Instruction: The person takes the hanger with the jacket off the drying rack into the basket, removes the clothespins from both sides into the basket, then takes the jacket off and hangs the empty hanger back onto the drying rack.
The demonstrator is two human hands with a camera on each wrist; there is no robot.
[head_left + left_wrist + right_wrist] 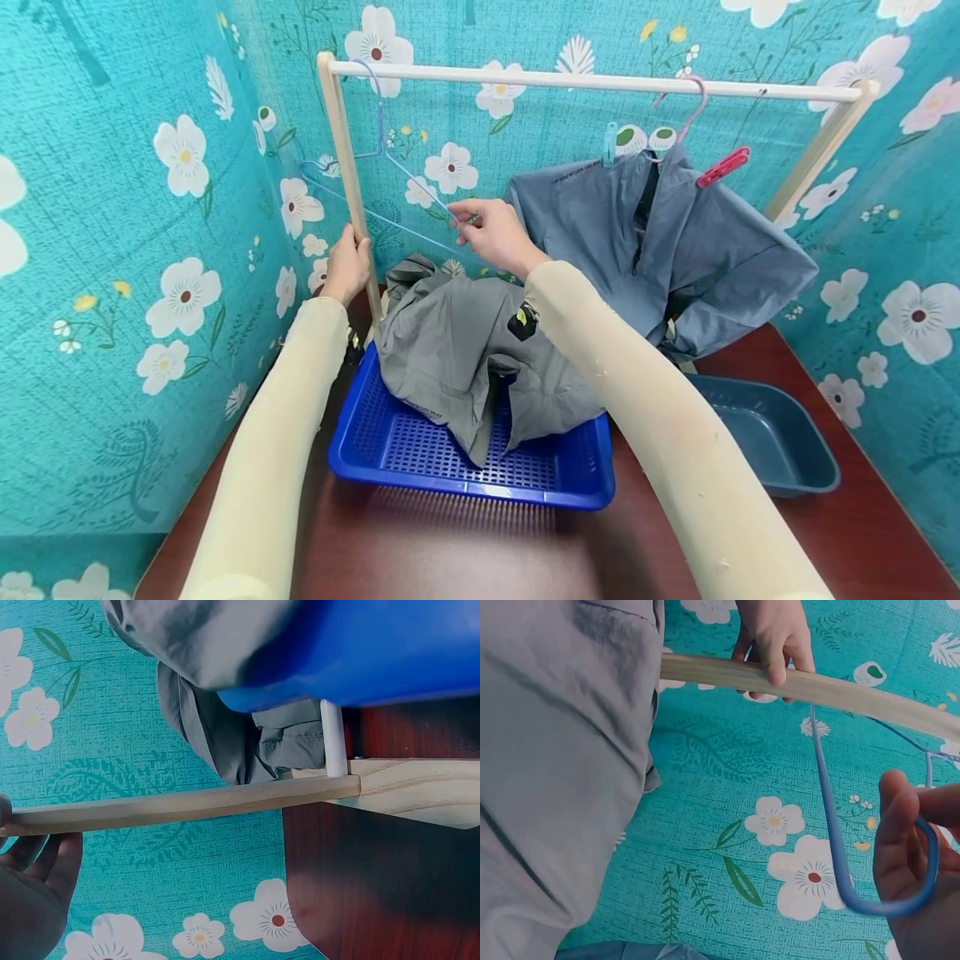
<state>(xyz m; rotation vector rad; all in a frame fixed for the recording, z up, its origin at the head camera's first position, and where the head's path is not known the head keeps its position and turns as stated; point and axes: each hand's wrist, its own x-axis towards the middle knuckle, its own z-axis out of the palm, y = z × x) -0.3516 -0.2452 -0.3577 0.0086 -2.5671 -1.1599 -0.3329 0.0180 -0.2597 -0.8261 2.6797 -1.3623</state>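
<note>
A blue clothes hanger (411,177) hangs by its hook near the left end of the white rail. My right hand (497,234) pinches the hanger's right side between thumb and fingers; the right wrist view shows the hanger's rounded end (877,908) beside that hand. Lower on the left, my left hand (349,265) grips the rack's wooden post (342,142), its fingers around the wood. A grey garment (450,325) lies bunched in a blue plastic basket (465,489) beneath the hands. Part of it is hidden behind my right forearm.
A blue-grey jacket (600,225) hangs on a pink hanger (702,104) at the right of the rail (525,77). A light blue clothespin (610,145) and a red clothespin (723,167) are on it. A dark teal basin (780,442) stands on the table at right.
</note>
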